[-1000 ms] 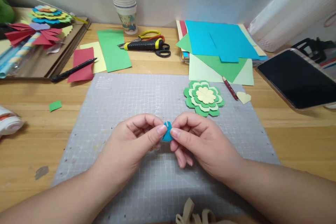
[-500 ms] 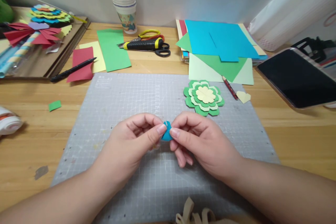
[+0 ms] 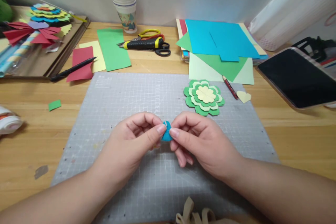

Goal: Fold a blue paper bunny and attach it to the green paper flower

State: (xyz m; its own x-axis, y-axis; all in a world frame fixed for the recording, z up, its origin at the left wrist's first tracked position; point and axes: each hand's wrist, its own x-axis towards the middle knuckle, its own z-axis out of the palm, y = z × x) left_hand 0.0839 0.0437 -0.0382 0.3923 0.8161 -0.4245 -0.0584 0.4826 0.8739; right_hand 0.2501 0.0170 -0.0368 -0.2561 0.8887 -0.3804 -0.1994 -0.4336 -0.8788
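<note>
Between my two hands is a small piece of blue paper (image 3: 166, 135), folded or cut, with a narrow slit at its top. My left hand (image 3: 140, 131) pinches its left edge between thumb and forefinger. On the other edge, my right hand (image 3: 198, 136) grips it the same way, with the lower fingers curled beneath. Both hands are over the middle of the grey cutting mat (image 3: 126, 98). Just beyond the right hand lies a layered paper flower (image 3: 206, 95) in green, pale green and cream. Fingers hide the sides of the blue piece.
A pencil (image 3: 230, 87) and a cream paper scrap (image 3: 244, 96) lie at the mat's right. Behind are stacked coloured paper (image 3: 223, 38), a utility knife (image 3: 143, 44), scissors (image 3: 163, 51) and paper cups (image 3: 126, 14). A tablet (image 3: 300, 77) leans at right; a black pen (image 3: 73, 69) rests left.
</note>
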